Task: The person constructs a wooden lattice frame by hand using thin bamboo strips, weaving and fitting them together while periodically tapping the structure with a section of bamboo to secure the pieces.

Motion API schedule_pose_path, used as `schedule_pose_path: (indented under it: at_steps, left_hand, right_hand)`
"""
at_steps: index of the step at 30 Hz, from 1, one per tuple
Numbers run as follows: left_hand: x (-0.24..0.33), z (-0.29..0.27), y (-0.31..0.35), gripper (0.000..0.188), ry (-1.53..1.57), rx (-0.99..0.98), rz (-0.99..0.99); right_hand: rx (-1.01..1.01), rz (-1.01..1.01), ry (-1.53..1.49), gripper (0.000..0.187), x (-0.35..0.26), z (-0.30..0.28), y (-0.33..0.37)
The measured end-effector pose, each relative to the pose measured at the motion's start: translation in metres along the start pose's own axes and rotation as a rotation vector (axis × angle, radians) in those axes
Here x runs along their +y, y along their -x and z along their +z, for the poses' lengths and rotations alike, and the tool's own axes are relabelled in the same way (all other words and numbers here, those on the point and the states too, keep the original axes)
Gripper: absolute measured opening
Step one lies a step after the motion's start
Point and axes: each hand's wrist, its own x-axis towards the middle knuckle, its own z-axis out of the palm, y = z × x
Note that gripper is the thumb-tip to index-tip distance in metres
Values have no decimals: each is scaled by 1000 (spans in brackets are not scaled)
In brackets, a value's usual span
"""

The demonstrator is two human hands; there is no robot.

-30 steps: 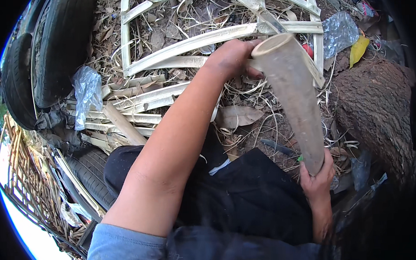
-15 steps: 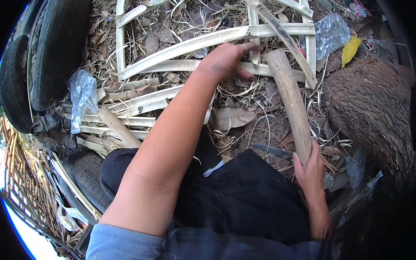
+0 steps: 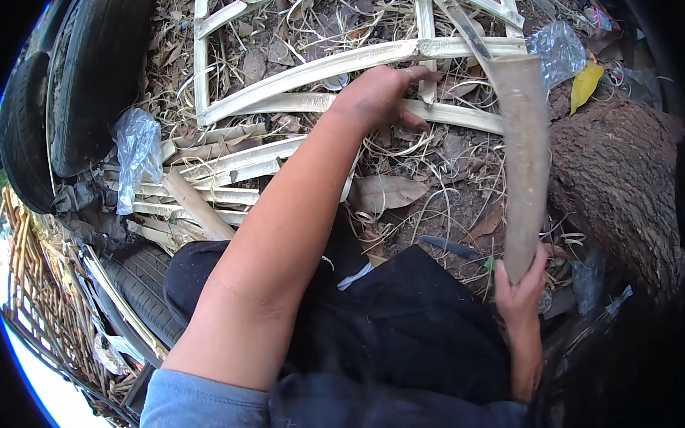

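Observation:
A frame of pale split-wood strips, likely bamboo (image 3: 315,71), lies on the ground ahead of me. My left hand (image 3: 380,98) reaches over its near strips, thumb and fingers spread apart beside a short upright strip (image 3: 427,83). Whether the palm presses on the strip beneath is hidden. My right hand (image 3: 521,287) is closed round the lower end of a thick, round wooden stick (image 3: 525,162). The stick stands out away from me, slightly blurred, and its far end covers part of the frame's right side and a darker slanting strip (image 3: 460,17).
Old tyres (image 3: 100,79) stand at the far left. Loose split strips (image 3: 228,169), another wooden stick (image 3: 195,204) and a clear plastic bag (image 3: 137,157) lie nearby. A tree trunk (image 3: 613,189) rises at right. A dark blade-like piece (image 3: 449,246) lies near my knee.
My right hand has moved right, swinging the wooden stick right and upward so that it now overlaps the frame's right side. My left hand stays over the strips.

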Motion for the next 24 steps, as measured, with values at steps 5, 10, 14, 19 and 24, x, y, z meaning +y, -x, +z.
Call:
schedule_pose_path:
  at_steps: [5,10,14,19,24]
  left_hand:
    - [1,-6,2,79,-56,-53,-82]
    - [29,-9,8,71,231,-104,-271]
    - [11,3,10,67,10,-21,-100]
    - [-1,3,12,72,-100,23,26]
    - [11,-3,4,77,164,-118,-172]
  right_hand:
    - [-88,22,-9,66,1,10,4]
    - [-94,33,31,64,-2,4,3]
    - [-15,-56,-128,61,-9,4,8]
    - [-322,92,178,58,-8,5,-10]
    - [-114,107,12,59,8,10,7]
